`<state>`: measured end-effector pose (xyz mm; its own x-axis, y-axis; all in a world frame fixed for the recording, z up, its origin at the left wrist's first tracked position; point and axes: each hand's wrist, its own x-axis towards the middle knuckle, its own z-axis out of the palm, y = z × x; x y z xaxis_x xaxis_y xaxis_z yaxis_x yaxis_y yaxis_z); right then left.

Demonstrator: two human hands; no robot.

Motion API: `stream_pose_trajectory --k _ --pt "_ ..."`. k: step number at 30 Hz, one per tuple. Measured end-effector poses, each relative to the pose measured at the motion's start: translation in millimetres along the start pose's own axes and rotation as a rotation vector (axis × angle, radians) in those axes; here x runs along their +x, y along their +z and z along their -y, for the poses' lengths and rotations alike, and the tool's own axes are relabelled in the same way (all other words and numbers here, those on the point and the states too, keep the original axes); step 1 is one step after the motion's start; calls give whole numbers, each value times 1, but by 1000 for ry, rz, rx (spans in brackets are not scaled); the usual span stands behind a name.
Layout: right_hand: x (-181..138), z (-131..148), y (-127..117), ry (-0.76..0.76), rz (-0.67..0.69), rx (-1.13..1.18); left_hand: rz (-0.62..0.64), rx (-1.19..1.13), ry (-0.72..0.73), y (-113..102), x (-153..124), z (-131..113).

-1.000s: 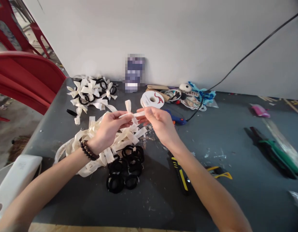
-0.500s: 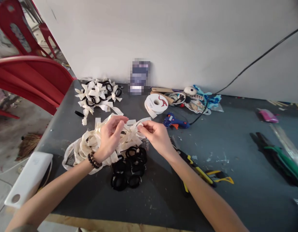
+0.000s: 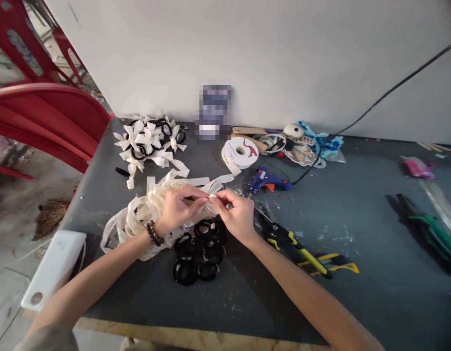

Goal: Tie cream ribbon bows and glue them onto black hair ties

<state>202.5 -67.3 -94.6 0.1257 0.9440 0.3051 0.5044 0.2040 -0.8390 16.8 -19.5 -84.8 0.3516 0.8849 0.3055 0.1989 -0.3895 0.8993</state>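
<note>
My left hand (image 3: pixel 182 205) and my right hand (image 3: pixel 235 214) meet fingertip to fingertip, pinching a small piece of cream ribbon (image 3: pixel 212 196) between them. Beneath and left of them lies a heap of cream ribbon (image 3: pixel 132 217), partly covered by my left hand. Just below the hands is a cluster of black hair ties (image 3: pixel 199 253). Hair ties with cream bows (image 3: pixel 148 139) are piled at the back left. A white ribbon spool (image 3: pixel 240 152) stands behind my hands, its tail running toward the heap.
A blue glue gun (image 3: pixel 267 180) lies right of the spool, its black cord rising rightward. Yellow-black pliers (image 3: pixel 298 246) rest beside my right wrist. Green-handled cutters (image 3: pixel 426 234) lie far right. A phone (image 3: pixel 213 112) leans on the wall; a white power bank (image 3: pixel 53 268) sits at the left edge.
My left hand has moved right and closed its fingers on the ribbon piece. My right hand has shifted slightly down and right, so the fingertips of both hands now meet.
</note>
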Motion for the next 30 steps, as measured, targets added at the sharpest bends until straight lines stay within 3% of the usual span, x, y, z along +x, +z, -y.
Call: stream_pose_trajectory --k 5,10,19,25,30 --pt "1 3 2 -169 -19 -66 12 -76 -170 -4 3 -3" --pt "2 6 1 -152 -54 -62 90 -153 -213 -2 3 1" --pt "4 3 4 -182 -125 -144 46 28 -35 1 2 2" --pt "3 0 4 -167 -83 -165 -71 271 222 6 -3 1" --pt "4 -2 3 -147 -64 -165 -165 249 279 10 -5 3"
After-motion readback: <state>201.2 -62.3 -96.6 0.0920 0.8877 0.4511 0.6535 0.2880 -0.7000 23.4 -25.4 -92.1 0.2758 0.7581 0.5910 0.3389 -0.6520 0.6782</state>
